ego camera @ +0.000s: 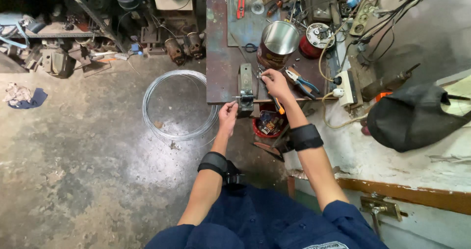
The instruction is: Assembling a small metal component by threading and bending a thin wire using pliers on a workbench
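A small metal bench vise is fixed at the front edge of a dark steel workbench. My left hand grips the vise's handle bar at its left end. My right hand rests on the bench just right of the vise, fingers pinched on a small metal piece that I cannot make out. An orange-handled tool hangs below that hand at the bench edge. Both forearms wear black wrist bands.
An open tin can, blue-handled pliers, a red spool and scattered tools lie on the bench. A coil of wire lies on the concrete floor. A power strip, a black bag and a red bucket are nearby.
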